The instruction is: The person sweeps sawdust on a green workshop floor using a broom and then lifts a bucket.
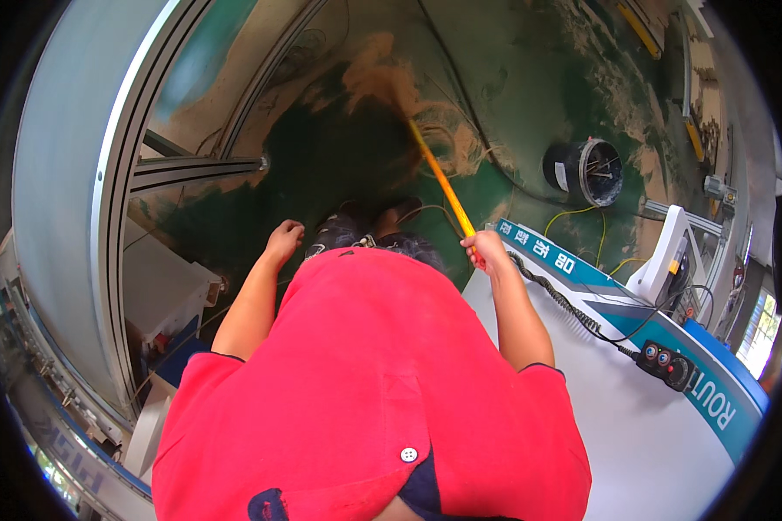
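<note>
My right hand (487, 250) grips the red lower end of a long yellow handle (440, 172), which slants away over the green floor. The tool's far end is blurred and dark, perhaps a broom head, among light brown dust (373, 68). Beside my left thigh hangs my left hand (287, 239), its fingers loosely curled, with no object seen in it. Whether it is fully closed is not plain. My feet are partly hidden below my patterned dark trousers.
An aluminium-framed panel (65, 163) stands at left. A black bucket (560, 170) lies on its side at right, near a black cable (459, 84) on the floor. A white and teal machine cabinet (560, 365) with a coiled cable and handheld control box (665, 366) stands close at right.
</note>
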